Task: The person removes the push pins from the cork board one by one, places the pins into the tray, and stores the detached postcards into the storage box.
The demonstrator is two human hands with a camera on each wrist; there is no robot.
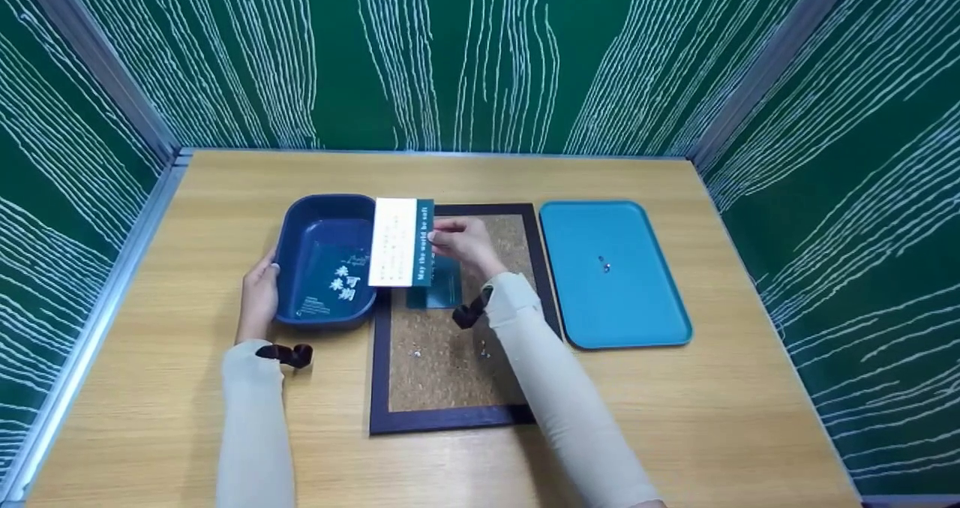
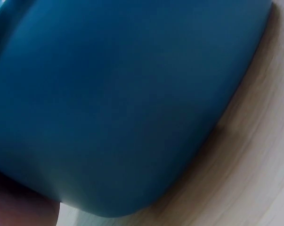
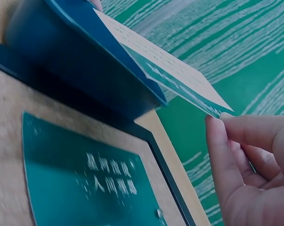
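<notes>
My right hand [image 1: 466,245] pinches a white-and-teal postcard [image 1: 394,245] by its printed edge, between thumb and fingertips. In the head view the postcard overlaps the right rim of a dark blue basin [image 1: 324,322]. Inside the basin lies a teal card [image 1: 322,279] with white characters. My left hand [image 1: 259,298] rests along the basin's left outer wall, its fingertips right at the rim. The left wrist view is filled mostly by that wall [image 2: 123,103]. Below the right hand another teal card [image 3: 85,160] lies on a cork board [image 1: 435,380], partly hidden in the head view.
Several small shiny bits [image 1: 484,350] lie on the lower part of the dark-framed board. To its right is a light blue tray [image 1: 615,305] with a few small shiny bits [image 1: 604,265]. Green panels with white streaks [image 1: 495,65] enclose the wooden table [image 1: 735,403] at the back and sides.
</notes>
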